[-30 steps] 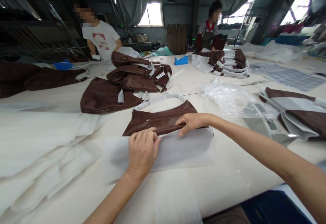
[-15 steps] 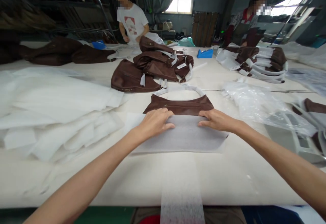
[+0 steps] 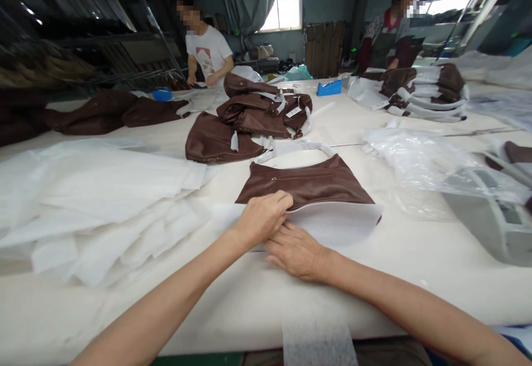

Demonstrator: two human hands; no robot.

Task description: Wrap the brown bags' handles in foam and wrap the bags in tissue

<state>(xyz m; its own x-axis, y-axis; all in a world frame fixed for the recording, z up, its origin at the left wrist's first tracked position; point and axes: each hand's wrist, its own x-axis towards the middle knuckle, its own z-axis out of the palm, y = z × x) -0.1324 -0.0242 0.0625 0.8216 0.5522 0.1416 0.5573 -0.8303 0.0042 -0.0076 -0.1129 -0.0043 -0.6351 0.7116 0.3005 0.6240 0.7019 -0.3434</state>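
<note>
A brown handbag (image 3: 307, 183) lies flat in front of me, its wrapped handle pointing away. White tissue sheet (image 3: 332, 222) covers the bag's near part. My left hand (image 3: 266, 216) is closed on the sheet's upper edge, left of the bag's middle. My right hand (image 3: 297, 252) lies flat with fingers stretched, its fingertips close under my left hand and resting on the sheet. A strip of white material (image 3: 318, 333) hangs over the table's near edge.
White sheets (image 3: 103, 188) are spread at the left. Brown bags (image 3: 253, 116) are piled behind, more (image 3: 424, 89) at the back right. Clear plastic bags (image 3: 419, 161) and a grey tool (image 3: 482, 211) lie right. Two people stand across the table.
My right hand has moved left and down from the bag's right side to beside my left hand. The sheet's edge sits lower, uncovering more brown bag. My left hand has closed on it.
</note>
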